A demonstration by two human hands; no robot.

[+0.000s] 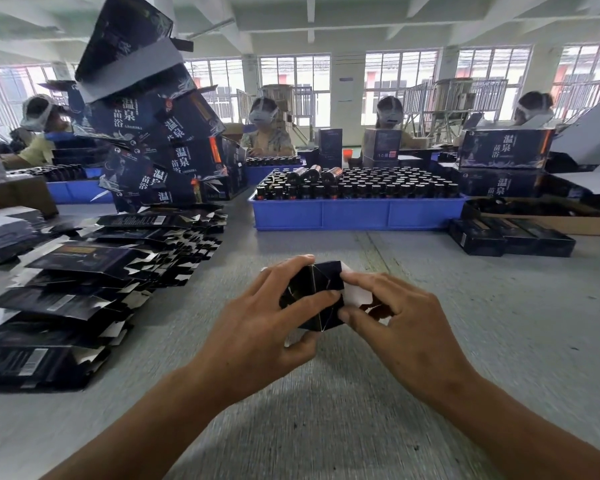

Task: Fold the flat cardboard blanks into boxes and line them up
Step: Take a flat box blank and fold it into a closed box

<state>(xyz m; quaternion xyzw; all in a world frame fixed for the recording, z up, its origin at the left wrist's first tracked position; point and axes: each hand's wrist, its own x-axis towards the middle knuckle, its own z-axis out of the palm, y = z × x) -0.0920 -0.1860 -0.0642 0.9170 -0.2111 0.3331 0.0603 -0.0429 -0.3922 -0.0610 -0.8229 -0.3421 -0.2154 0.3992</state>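
Head view: both hands grip one dark cardboard box (314, 294) just above the grey surface (430, 393). The left hand (257, 327) curls round its left side, thumb underneath; the right hand (406, 327) pinches its right edge and white flap. Flat blanks (84, 289) lie stacked at left
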